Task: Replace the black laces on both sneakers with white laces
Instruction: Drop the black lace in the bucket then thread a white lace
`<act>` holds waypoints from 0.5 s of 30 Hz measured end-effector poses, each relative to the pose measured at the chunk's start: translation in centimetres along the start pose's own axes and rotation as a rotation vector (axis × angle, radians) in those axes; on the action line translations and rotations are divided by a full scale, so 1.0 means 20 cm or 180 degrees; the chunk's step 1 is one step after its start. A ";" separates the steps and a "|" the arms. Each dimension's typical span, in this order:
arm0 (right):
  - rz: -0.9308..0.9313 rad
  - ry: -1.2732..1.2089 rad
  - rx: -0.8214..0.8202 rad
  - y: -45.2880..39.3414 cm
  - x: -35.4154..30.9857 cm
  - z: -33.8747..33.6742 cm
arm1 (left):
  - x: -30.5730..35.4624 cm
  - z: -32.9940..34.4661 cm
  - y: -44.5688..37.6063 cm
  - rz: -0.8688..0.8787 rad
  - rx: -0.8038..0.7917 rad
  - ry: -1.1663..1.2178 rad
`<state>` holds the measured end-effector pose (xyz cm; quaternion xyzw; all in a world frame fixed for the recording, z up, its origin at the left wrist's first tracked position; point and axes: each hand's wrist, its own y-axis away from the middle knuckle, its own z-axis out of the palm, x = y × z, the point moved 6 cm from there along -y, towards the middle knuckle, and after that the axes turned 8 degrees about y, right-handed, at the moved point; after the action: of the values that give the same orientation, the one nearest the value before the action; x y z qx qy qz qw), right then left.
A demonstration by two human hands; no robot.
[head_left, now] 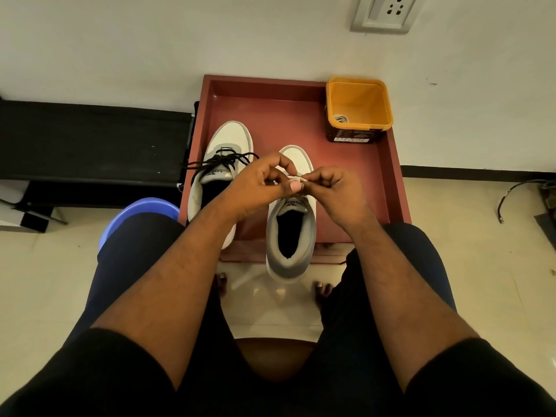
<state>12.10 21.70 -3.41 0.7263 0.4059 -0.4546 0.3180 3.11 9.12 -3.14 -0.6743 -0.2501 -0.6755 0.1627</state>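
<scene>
Two white and grey sneakers stand on a red-brown tray table (355, 182). The left sneaker (227, 139) carries black laces (224, 162), whose loose ends trail off to the left. The right sneaker (290, 233) sits nearer me, its heel over the table's front edge. Above its tongue my left hand (258, 183) and my right hand (331, 188) meet, both pinching a white lace (296, 176) between fingertips. Only a short piece of that lace shows; my hands hide the eyelets.
An orange tub (359, 108) with a coiled white lace (341, 118) inside stands at the table's back right corner. A blue plastic basin (144, 210) sits on the floor left of my knee. A black bench (90, 139) runs along the left wall.
</scene>
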 end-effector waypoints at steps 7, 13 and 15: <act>-0.0025 -0.0477 -0.0006 0.01 -0.02 0.05 | -0.04 0.02 -0.01 -0.0049 0.1060 0.0067; -0.0573 0.0366 0.0246 0.00 -0.02 0.05 | -0.08 0.04 -0.01 -0.0616 0.1578 0.0952; -0.1168 0.0980 0.0283 0.02 -0.09 0.06 | -0.10 0.04 0.00 -0.0827 0.1571 0.1023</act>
<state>11.54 20.03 -2.26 0.7144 0.5544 -0.4061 0.1321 3.77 9.32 -5.19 -0.4616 -0.4614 -0.7074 0.2712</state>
